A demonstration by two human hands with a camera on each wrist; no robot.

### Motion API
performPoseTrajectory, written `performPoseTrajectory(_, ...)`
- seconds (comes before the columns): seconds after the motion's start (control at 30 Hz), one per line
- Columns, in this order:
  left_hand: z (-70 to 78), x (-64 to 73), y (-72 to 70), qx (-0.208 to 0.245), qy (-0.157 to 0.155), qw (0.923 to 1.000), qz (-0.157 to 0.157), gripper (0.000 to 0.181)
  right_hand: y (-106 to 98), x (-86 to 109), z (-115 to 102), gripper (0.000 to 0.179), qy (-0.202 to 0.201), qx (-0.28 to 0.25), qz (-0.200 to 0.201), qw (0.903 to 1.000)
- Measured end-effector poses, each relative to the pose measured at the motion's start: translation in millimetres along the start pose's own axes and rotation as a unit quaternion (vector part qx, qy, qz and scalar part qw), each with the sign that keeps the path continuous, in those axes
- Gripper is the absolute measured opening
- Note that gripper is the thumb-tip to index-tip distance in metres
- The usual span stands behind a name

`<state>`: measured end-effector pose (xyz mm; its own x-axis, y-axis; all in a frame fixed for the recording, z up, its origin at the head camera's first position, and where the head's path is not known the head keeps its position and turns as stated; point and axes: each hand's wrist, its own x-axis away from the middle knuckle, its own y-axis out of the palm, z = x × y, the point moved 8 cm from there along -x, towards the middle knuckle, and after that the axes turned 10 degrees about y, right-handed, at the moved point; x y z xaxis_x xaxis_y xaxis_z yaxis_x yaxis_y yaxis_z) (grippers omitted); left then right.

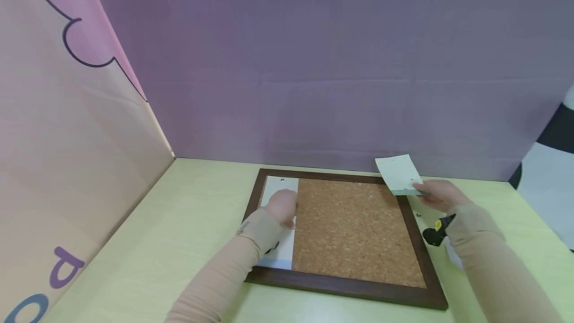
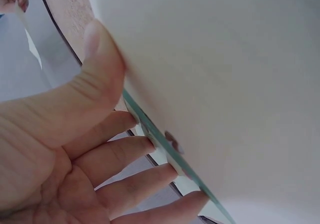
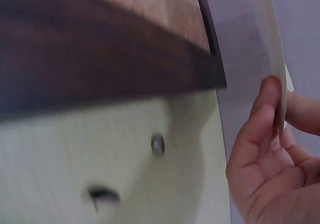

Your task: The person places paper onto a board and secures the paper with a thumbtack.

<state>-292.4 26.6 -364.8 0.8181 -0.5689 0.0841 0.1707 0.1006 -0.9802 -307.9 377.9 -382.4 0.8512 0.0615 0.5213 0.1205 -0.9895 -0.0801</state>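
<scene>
A purple cloth backdrop point(image 1: 336, 64) rises behind a pale table point(image 1: 134, 228). Flat on the table lies a dark-framed corkboard point(image 1: 350, 228). White paper point(image 1: 284, 253) covers its left side, the long axis running from far rail to near rail. A loose white card point(image 1: 396, 173) is held above the far right corner; the bare cork lies leftward and nearer the person, between card and paper. The right hand point(image 1: 441, 195) is the nearer to that corner: thumb and fingers pinch the card's near end, and the card slants up and leftward from the grip. The left hand point(image 1: 282, 207) reaches over the white paper, back uppermost, fingertips at a green edge in the left wrist view; whether it grips anything cannot be told. A small metallic stud point(image 1: 418, 215) lies just beside the right rail.
</scene>
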Motion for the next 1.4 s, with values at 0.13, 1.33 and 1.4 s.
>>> performPoseTrajectory(0.13, 1.2, 0.0, -0.2, 0.007, 0.001, 1.0000, 0.002, 0.032, 13, -2.5, -3, 0.030, -0.007, 0.006, -0.002, 1.0000)
performPoseTrajectory(1.33, 0.4, 0.6, -0.4, 0.026, -0.009, 0.9996, 0.002, 0.037, 70, -47.7, 1, 0.023, 0.014, 0.184, 0.119, 0.9756)
performPoseTrajectory(1.4, 1.3, 1.2, -1.2, 0.022, -0.007, 0.9997, 0.003, 0.036, 77, -34.0, -7, 0.019, 0.018, 0.221, 0.146, 0.9641)
